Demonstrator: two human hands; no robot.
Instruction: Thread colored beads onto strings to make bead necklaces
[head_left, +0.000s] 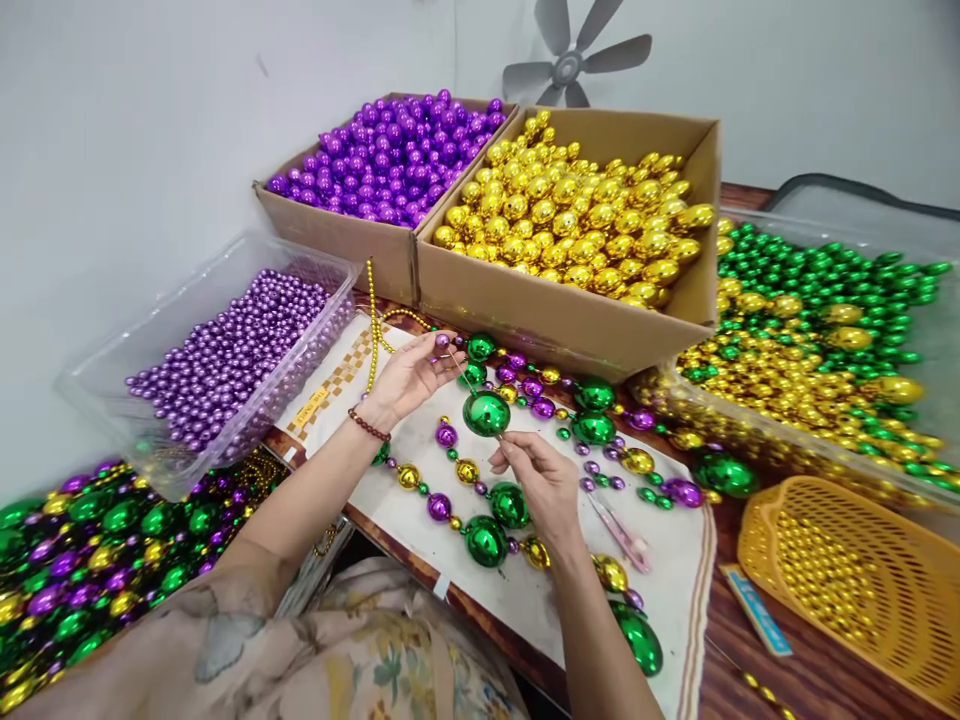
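My left hand (412, 378) is raised over the cloth, a small purple bead (442, 341) at its pinched thumb and forefinger. A thin needle or wire (459, 370) runs from near those fingers into a large shiny green bead (486, 413). Just below that bead, my right hand (541, 478) pinches the thin strand coming out of its lower end. Strung garlands of green, gold and purple beads (486, 540) lie beneath and around both hands on a white cloth (465, 610). Pink-handled thread snips (622, 535) rest to the right of my right hand.
Cardboard boxes hold purple balls (390, 150) and gold oval beads (577, 215) at the back. Clear tubs with small purple beads (240, 350) and mixed green-gold beads (810, 340) flank them. An orange basket (915, 570) stands right; finished-looking garlands (112, 560) pile at left.
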